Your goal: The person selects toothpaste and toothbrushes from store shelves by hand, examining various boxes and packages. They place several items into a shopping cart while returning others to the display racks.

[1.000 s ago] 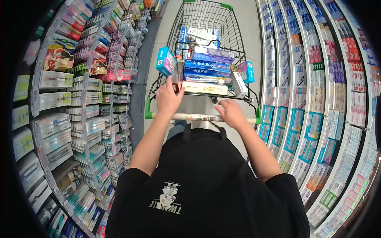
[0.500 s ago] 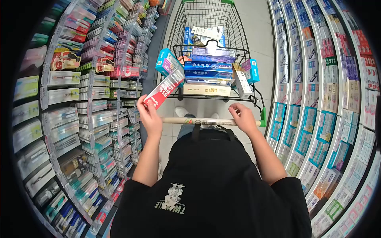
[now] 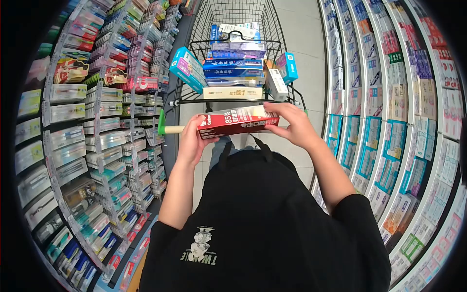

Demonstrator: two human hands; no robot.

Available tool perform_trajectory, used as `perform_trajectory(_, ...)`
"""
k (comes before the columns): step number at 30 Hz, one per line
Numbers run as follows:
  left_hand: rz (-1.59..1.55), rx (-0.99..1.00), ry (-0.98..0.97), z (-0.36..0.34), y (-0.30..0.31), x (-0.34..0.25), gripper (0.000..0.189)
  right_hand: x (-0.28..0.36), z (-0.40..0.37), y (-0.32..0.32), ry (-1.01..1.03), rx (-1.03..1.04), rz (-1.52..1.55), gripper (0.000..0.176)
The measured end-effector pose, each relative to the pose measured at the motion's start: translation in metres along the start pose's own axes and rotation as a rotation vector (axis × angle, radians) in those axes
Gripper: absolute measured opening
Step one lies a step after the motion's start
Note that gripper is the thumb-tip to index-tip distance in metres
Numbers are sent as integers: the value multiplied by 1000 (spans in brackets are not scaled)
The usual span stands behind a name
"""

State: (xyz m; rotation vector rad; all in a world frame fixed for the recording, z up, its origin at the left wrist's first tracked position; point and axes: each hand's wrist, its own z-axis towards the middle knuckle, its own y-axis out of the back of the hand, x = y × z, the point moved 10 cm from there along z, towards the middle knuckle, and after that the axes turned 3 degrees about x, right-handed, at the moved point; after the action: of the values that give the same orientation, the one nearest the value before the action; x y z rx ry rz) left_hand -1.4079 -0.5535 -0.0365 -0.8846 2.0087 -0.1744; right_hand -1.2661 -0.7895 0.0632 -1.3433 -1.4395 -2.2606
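A red and white toothpaste box [image 3: 238, 122] lies nearly level in front of me, above the cart handle [image 3: 173, 130]. My left hand [image 3: 193, 136] grips its left end, and my right hand [image 3: 294, 127] closes on the right end with the thumb in front and fingers over the top. Just beyond, a cream box [image 3: 232, 93] lies in the near part of the cart, with blue boxes [image 3: 233, 73] stacked behind it. A teal box [image 3: 188, 70] leans at the left side; another teal box [image 3: 289, 66] and a white box [image 3: 276, 82] stand at the right.
The wire shopping cart [image 3: 202, 24] extends forward along the tiled aisle floor [image 3: 299, 36]. Racks of hanging toothbrush packs [image 3: 68, 112] line the left. On the right, shelves carry rows of boxes [image 3: 372, 131].
The toothpaste box has swung from a slant in my left hand to nearly level in front of me. My right hand has come over from the handle and taken its right end.
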Motion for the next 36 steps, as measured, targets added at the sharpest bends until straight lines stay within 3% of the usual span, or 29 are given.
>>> perform_trajectory(3,45,74,78,-1,-16,15,32,-1,-17,9,-3,54,-65,57)
perform_trajectory(7,22,88,125,0,-37,26,44,12,-31,26,95,-12,-209,47)
perform_trajectory(10,156,27,100,9,-39,20,55,-29,-56,28,-281,12,-21,42)
perform_trajectory(13,1420,-190,-737,-1,-57,-32,64,-67,-95,19,-504,-166,660,36)
perform_trajectory(14,1756,-162,-916,-8,-69,-29,62,-69,-105,24,-506,-201,713,30)
perform_trajectory(17,1995,166,-775,15,-57,9,48,-74,-137,32,-578,-282,914,26)
perform_trajectory(20,2105,296,-619,41,-48,19,42,-70,-161,38,-595,-342,975,22)
perform_trajectory(23,2064,417,-794,51,-50,22,46,-66,-180,35,-585,-416,1013,24)
perform_trajectory(27,2041,453,-816,61,-61,17,52,-65,-194,22,-633,-544,1082,32)
perform_trajectory(30,2022,457,-745,79,-71,16,55,-53,-194,-2,-649,-542,1291,53)
perform_trajectory(36,1933,507,-924,103,-102,2,58,-35,-164,-21,-509,-521,1510,57)
